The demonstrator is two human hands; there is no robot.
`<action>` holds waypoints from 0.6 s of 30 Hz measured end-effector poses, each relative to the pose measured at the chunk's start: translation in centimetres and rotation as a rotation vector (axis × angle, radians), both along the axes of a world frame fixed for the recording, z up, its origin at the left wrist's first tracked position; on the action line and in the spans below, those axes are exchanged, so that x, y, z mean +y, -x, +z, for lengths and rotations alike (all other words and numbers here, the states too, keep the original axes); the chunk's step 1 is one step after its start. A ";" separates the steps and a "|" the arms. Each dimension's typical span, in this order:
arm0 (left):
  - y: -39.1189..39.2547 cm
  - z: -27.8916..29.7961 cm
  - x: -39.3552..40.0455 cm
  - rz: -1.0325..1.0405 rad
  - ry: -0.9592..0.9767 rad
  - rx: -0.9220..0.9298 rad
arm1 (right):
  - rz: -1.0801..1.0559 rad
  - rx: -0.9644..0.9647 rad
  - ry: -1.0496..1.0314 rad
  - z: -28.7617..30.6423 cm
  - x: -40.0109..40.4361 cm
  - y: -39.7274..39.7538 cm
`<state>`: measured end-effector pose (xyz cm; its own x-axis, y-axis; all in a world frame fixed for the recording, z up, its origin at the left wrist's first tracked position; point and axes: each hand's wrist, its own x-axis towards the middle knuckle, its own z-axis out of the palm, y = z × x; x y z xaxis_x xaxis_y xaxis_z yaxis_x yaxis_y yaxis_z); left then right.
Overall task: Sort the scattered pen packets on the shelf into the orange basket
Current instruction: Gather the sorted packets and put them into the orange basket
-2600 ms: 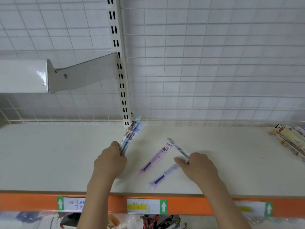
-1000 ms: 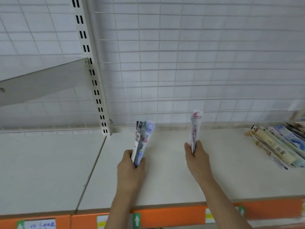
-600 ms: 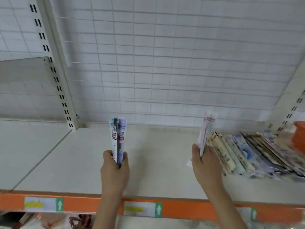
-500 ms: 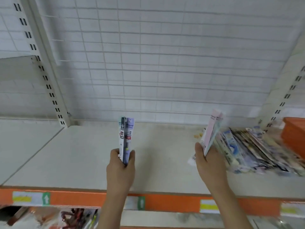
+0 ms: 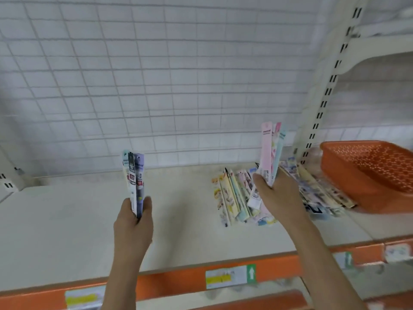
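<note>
My left hand (image 5: 133, 227) grips a small upright bundle of pen packets (image 5: 134, 177), white, black and lilac, over the middle of the shelf. My right hand (image 5: 279, 198) holds a second upright bundle of pink and pale blue pen packets (image 5: 271, 148). Under and behind that hand, a spread pile of several pen packets (image 5: 234, 195) lies flat on the shelf and reaches right to the orange basket (image 5: 348, 175). The basket is perforated plastic, stands at the far right, and what shows of its inside holds nothing.
The cream shelf board (image 5: 67, 220) has an orange front rail (image 5: 169, 280) with price labels. A white wire grid wall (image 5: 156, 86) closes the back. A slotted upright (image 5: 324, 101) rises just left of the basket, with another shelf bracket above right.
The view has swung right, bringing the packet pile and the orange basket into sight. My right hand picked up the loose packets and both hands carried their bundles rightward.
</note>
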<state>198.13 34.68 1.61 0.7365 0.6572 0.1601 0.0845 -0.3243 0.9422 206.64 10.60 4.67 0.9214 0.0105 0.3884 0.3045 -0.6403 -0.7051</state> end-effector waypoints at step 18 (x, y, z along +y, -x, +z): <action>-8.3 1.4 -17.8 -0.033 0.001 -0.004 | -0.008 0.013 0.115 4.9 -18.4 -6.9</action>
<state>206.43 16.88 3.01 0.7569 0.6330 0.1626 0.0697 -0.3255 0.9430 213.51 -7.84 9.62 0.9266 0.0469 0.3731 0.2904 -0.7196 -0.6307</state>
